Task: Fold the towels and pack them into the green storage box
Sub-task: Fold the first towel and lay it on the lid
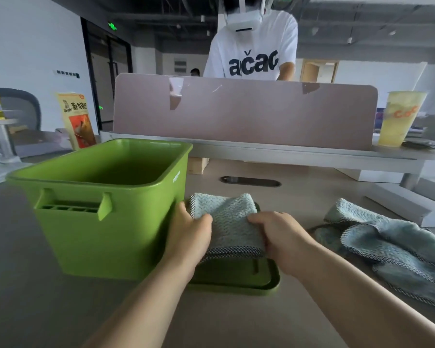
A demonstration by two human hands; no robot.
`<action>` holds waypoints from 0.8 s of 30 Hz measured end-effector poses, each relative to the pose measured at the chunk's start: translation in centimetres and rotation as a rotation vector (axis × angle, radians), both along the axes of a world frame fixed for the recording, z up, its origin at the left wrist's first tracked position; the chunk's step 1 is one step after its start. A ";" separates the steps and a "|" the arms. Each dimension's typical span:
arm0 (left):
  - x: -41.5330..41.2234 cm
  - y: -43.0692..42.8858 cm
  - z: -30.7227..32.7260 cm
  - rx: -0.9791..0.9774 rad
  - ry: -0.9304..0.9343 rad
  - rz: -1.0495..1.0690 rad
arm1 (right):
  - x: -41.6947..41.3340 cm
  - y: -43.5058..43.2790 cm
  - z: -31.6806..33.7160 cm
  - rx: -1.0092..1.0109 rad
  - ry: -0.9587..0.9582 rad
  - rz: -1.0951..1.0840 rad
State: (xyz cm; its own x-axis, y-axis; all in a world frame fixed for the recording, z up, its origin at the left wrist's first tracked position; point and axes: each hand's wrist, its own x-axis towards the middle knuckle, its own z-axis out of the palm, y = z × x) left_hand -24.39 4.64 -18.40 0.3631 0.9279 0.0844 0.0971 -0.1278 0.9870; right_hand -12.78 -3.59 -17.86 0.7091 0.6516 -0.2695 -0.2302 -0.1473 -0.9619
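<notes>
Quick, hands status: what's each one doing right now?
Left hand: closed on the left edge of the folded towel.
Right hand: closed on the same towel's right edge.

A single head-worn wide-angle camera looks forward and down across the desk [312, 197], close above the wearer's own forearms, which enter from the bottom edge. The green storage box [106, 209] sits near left of centre; beyond it, a pink divider panel [244, 114] crosses the frame.
</notes>
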 end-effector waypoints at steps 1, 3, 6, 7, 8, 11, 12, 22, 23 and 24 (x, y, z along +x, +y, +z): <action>0.0 0.1 -0.1 -0.056 -0.029 -0.015 | -0.1 0.3 -0.3 -0.037 -0.039 -0.017; 0.1 0.4 -0.4 -0.116 -0.019 -0.032 | 0.0 0.5 -1.2 -0.090 -0.097 -0.054; 0.2 1.0 -1.1 -0.091 0.020 -0.056 | 0.5 0.2 -2.4 -0.092 -0.171 -0.097; 0.3 1.1 -1.3 -0.073 0.027 -0.064 | 0.5 0.1 -2.6 -0.093 -0.216 -0.095; 0.4 1.1 -1.4 -0.056 0.030 -0.067 | 0.4 0.1 -2.6 -0.101 -0.271 -0.093; 0.4 1.0 -1.5 0.022 0.036 -0.067 | 0.0 0.1 -2.5 -0.113 -0.407 -0.112; 0.4 1.0 -1.4 0.056 0.043 -0.058 | -0.2 0.1 -2.4 -0.116 -0.435 -0.114; 0.3 0.9 -1.3 0.543 0.541 -0.078 | -1.4 -0.5 0.0 -0.375 -0.798 -0.008; 0.4 1.0 -1.1 0.599 0.576 -0.101 | -1.3 -0.3 0.4 -0.386 -0.864 -0.009; 0.6 1.0 -1.0 0.648 0.626 -0.136 | -1.1 0.0 0.7 -0.377 -0.933 -0.005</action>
State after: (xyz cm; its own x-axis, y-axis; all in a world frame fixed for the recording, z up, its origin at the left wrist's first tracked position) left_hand -23.75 5.64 -19.37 0.6206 0.7135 0.3253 0.5347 -0.6884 0.4901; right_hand -13.86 -3.54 -17.19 0.7446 0.6347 0.2068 0.5900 -0.4807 -0.6487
